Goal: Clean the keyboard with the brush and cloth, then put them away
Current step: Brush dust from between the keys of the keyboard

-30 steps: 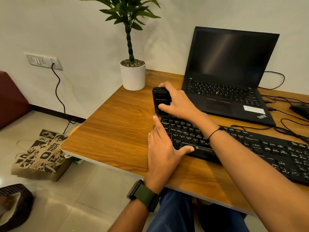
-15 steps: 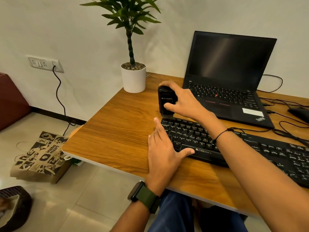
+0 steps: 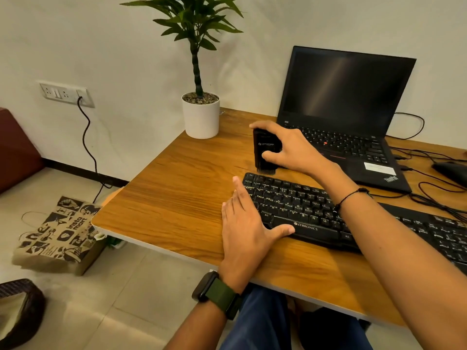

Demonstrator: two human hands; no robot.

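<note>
We grip brush (image 3: pixel 265 152) in right hand (image 3: pixel 290 150), left hand (image 3: pixel 249 223) flat, steadying keyboard (image 3: pixel 303 205) at 9 o'clock end. Risk: hard sweep shoves keyboard toward laptop (image 3: pixel 353 127) at 12.

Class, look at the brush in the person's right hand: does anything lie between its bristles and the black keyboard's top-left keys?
Nothing visible does. The right hand grips the brush upright just behind the keyboard, bristles down. The left hand lies flat at the keyboard's left end, beside that path.

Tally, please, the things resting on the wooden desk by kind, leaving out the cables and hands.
Keyboards: 1, the black keyboard
Laptops: 1, the laptop
Potted plants: 1, the potted plant
Mice: 1, the mouse
Total: 4
</note>
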